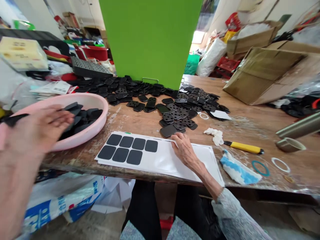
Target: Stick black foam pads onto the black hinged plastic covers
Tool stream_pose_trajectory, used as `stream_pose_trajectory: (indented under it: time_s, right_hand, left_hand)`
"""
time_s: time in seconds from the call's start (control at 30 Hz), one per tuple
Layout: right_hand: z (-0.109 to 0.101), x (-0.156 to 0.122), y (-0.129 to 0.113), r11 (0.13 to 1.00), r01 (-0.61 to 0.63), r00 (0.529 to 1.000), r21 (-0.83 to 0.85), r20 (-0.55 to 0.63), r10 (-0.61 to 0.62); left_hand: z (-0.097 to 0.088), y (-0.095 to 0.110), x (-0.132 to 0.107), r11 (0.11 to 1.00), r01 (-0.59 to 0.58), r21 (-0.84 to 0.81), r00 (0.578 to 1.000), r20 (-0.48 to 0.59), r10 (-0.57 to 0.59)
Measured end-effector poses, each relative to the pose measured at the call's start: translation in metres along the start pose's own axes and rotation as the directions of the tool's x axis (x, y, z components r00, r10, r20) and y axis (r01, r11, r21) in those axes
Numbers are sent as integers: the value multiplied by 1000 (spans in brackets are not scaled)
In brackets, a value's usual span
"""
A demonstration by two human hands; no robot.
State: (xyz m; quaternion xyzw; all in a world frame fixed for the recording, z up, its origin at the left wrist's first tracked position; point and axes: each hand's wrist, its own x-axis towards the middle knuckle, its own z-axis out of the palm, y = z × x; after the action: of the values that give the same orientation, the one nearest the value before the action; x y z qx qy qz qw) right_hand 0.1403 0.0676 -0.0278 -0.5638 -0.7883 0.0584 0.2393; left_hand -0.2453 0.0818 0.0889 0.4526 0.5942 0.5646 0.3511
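My left hand (42,128) hovers flat with fingers extended over a pink plastic basin (100,106), which holds a heap of black rounded pads (86,120). A loose black piece (12,119) lies just beyond the hand's left side. My right hand (183,148) rests on a white sheet (162,160) at the table's front edge, its fingertips near a layer edge. Several black rounded-square pads (127,150) sit in rows on that sheet. A large pile of black perforated pads (175,113) spreads across the wooden table (250,133) beyond.
A green upright board (150,40) stands behind the pile. To the right lie crumpled tissue (216,136), a yellow utility knife (242,147), rubber rings (260,168), a blue-white cloth (240,168) and a metal tube (300,126). Cardboard boxes (265,73) sit at the back right.
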Motion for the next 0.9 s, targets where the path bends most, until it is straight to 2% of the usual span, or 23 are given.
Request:
stream_pose_trajectory:
  time_s: [0.07, 0.1, 0.13, 0.2, 0.27, 0.3, 0.4, 0.5, 0.7, 0.9]
  right_hand:
    - [0, 0, -13, 996, 73, 996, 49, 40, -75]
    - [1, 2, -20, 992, 108, 992, 70, 59, -112]
    - [4, 4, -27, 987, 135, 987, 84, 74, -141]
    - [11, 12, -40, 983, 160, 981, 87, 94, -168]
    - [20, 23, -49, 986, 153, 981, 62, 115, -159]
    - [25, 28, -52, 989, 143, 981, 45, 128, -148]
    - [34, 41, -55, 992, 123, 977, 3, 177, -121]
    - [36, 47, -56, 992, 123, 967, -20, 225, -115]
    - [28, 60, -62, 988, 147, 943, -44, 307, -127]
    - [20, 75, -63, 975, 221, 912, -27, 359, -197]
  left_hand:
    - [33, -4, -33, 995, 35, -95, 999, 17, -33]
    - [51, -11, -47, 997, 64, -35, 993, 106, -60]
    - [68, -20, -59, 997, 38, 64, 980, 192, -50]
    - [96, -44, -75, 955, -179, 236, 925, 370, 82]
    - [115, -70, -82, 834, -420, 359, 851, 474, 224]
    - [120, -81, -83, 763, -500, 410, 816, 518, 257]
    - [125, -102, -84, 609, -604, 514, 757, 609, 238]
    - [123, -109, -84, 546, -631, 550, 740, 639, 212]
    - [123, -113, -84, 527, -644, 555, 737, 635, 233]
    - [123, -118, -83, 514, -645, 565, 740, 629, 237]
